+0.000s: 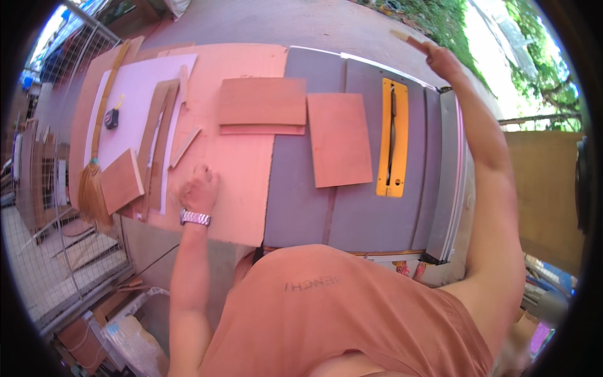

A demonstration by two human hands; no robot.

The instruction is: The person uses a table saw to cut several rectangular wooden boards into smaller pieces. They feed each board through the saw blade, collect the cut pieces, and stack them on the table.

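My left hand (pixel 198 188) is over the plywood top (pixel 245 188) left of the table saw, slightly blurred with bent fingers, near a small wooden strip (pixel 185 148). My right hand (pixel 440 60) is raised beyond the saw's far right, closed on a thin wooden stick (pixel 405 36). A stack of boards (pixel 262 103) and a single board (pixel 339 139) lie at the middle, beside the saw's yellow insert plate (pixel 382 138) with the blade in its slot. At left, a tape measure (pixel 112 118) rests on a white sheet (pixel 132 88), near a tilted wood piece (pixel 124 181).
A straw broom (pixel 92 195) lies along the top's left side, with a wire fence (pixel 47 251) beyond. The saw's metal fence rail (pixel 445 182) runs down the right. A plastic bin (pixel 135 327) of material stands at lower left. Greenery (pixel 446 22) borders the concrete floor ahead.
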